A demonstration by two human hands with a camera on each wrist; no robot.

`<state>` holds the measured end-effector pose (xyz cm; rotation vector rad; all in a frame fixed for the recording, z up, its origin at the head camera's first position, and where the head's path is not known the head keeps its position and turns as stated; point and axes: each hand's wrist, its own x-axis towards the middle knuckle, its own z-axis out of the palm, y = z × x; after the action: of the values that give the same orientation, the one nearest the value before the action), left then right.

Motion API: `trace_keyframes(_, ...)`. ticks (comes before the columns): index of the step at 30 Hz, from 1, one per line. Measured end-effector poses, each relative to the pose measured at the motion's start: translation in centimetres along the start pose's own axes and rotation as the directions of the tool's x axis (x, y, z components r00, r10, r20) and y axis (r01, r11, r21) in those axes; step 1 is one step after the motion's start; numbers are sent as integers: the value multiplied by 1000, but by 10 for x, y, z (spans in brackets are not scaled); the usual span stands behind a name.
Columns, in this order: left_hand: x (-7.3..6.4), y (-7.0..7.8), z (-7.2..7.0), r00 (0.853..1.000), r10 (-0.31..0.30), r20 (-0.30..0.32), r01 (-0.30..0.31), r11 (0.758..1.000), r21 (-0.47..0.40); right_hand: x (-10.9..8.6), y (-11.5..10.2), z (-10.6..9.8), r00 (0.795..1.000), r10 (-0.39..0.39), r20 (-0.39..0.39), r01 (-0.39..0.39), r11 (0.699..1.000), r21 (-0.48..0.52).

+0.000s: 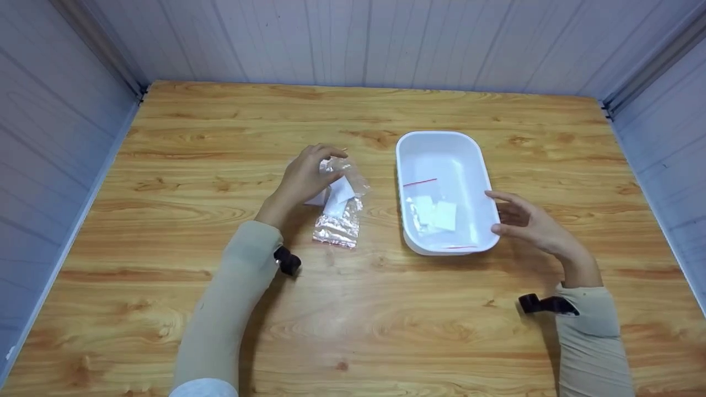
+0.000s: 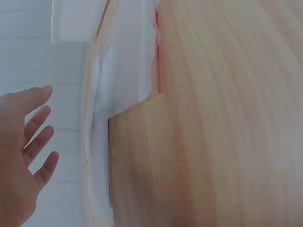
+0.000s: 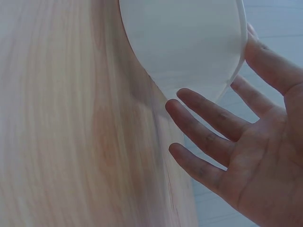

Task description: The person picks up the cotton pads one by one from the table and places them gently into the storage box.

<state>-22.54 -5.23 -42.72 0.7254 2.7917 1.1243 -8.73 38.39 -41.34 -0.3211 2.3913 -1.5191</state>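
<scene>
My left hand [image 1: 309, 175] hovers over several clear zip bags [image 1: 337, 227] with white pieces [image 1: 341, 190] inside, its fingers loosely bent and apart. In the left wrist view, the left hand [image 2: 21, 137] has nothing between thumb and fingers, and one bag [image 2: 128, 56] with a red seal strip shows beside it. My right hand [image 1: 532, 226] is at the right side of a white plastic tub [image 1: 445, 138], thumb and index fingertips at the rim. In the right wrist view, its other fingers [image 3: 203, 135] are spread loosely beside the tub wall [image 3: 184, 42].
Inside the tub lie clear bags [image 1: 433, 212] with white pieces and red strips. The wooden table [image 1: 342, 331] is bounded by pale panel walls [image 1: 342, 44] at the back and both sides. Black wrist cameras [image 1: 288, 261] project from the sleeves.
</scene>
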Motion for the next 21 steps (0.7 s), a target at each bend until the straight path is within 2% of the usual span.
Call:
trace_keyframes(9,-2,-13,-9,997,-80,15,81,994,-78,2,-1,1,1000,7,5,-7,1000,4)
trace_keyframes(16,0,-25,-8,997,-78,16,80,979,-189,2,-1,1,1000,13,-2,-13,1000,-25)
trace_keyframes(21,3,-28,-6,993,-115,31,119,964,-238,1,-1,0,1000,1,-6,-1,1000,-21)
